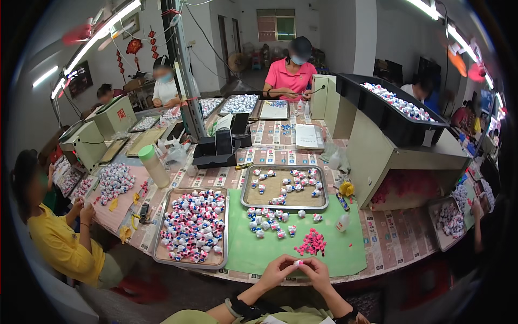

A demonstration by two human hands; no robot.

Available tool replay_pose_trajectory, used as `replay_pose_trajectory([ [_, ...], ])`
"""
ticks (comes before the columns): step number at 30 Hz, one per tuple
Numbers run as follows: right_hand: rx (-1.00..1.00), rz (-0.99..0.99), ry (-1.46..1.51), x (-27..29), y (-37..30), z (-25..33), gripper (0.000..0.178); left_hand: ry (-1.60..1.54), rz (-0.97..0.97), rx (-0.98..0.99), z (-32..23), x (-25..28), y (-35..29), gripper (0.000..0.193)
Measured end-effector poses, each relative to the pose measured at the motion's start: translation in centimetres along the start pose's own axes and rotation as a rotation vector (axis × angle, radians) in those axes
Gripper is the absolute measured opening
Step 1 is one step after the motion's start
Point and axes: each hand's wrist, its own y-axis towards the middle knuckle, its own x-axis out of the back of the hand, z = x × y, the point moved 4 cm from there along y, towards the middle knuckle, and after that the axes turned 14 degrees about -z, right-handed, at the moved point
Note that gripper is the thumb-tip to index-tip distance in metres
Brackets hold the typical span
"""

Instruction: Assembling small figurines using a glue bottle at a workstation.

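I hold a small white-and-pink figurine piece (pixel 299 263) between my left hand (pixel 274 271) and right hand (pixel 317 272), both pinched narrow, at the green mat (pixel 245 249)'s near edge.

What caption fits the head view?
Left hand and right hand hold a pink-and-white piece at a green mat near pink parts.

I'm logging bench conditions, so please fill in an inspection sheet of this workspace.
Surface: patterned tabletop, partly covered by a green mat.
Job's things: small white-and-pink piece, held; pink pieces heaped on the mat; loose figurines beyond; left tray crowded, far tray partly filled.
Clutter: black box, green-lidded bottle.
Hands: left hand and right hand both pinch the held piece.
Cables: thin cable near the metal post.
Surroundings: pink-shirted co-worker, yellow-shirted co-worker; lit strip lights.
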Motion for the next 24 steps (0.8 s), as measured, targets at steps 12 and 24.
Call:
replay_pose_trajectory([
  [12,-0.052,-0.028,-0.057,0.0,0.2,0.4,0.014,-0.021,-0.003,-0.007,0.1,-0.2,0.0,0.022],
  [24,-0.052,-0.051,0.012,-0.7,-0.3,1.0,0.013,0.040,0.003,-0.100,-0.5,-0.2,0.0,0.022],
])
